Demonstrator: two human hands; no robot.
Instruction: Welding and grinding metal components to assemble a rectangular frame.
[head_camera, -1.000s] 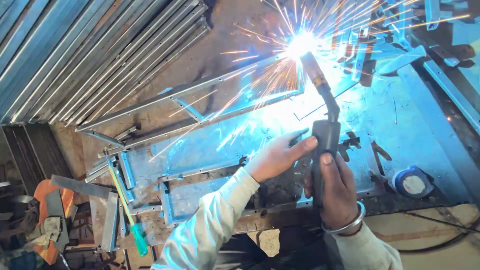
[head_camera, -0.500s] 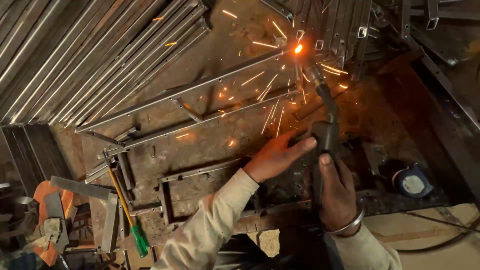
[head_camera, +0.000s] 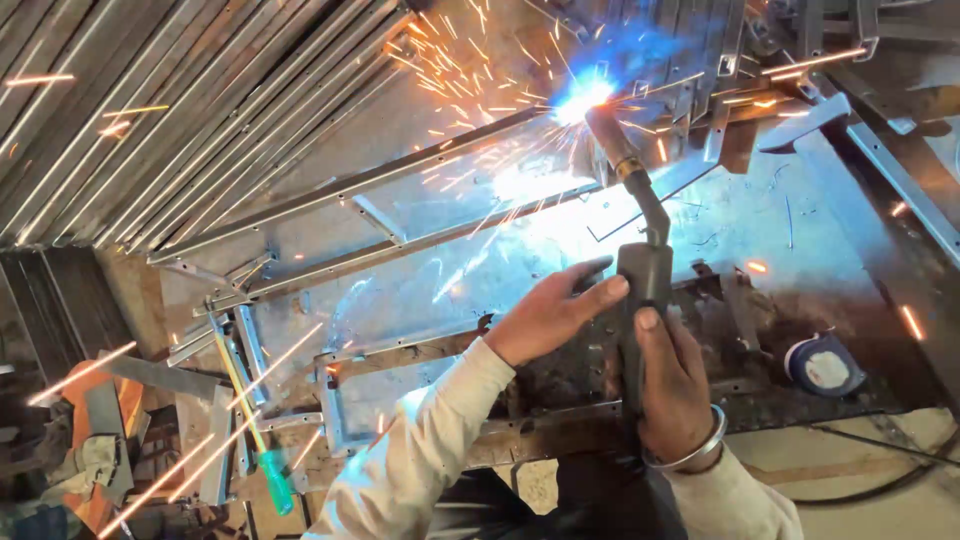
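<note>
Torch (head_camera: 640, 290), rigid and probably fairly heavy, is gripped at its handle by the right hand (head_camera: 680, 385) and steadied by the left hand (head_camera: 550, 315); its tip sparks against the frame (head_camera: 400, 215).

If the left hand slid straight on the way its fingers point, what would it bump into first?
The left hand points rightward at the welding torch, fingertips already touching its dark handle, which the right hand grips lower down.

Torch tip (head_camera: 592, 108) lost in glare

Blue-white arc (head_camera: 580, 95), orange sparks (head_camera: 450, 60), green-handled screwdriver (head_camera: 276, 482), dark grey torch (head_camera: 645, 285).
</note>
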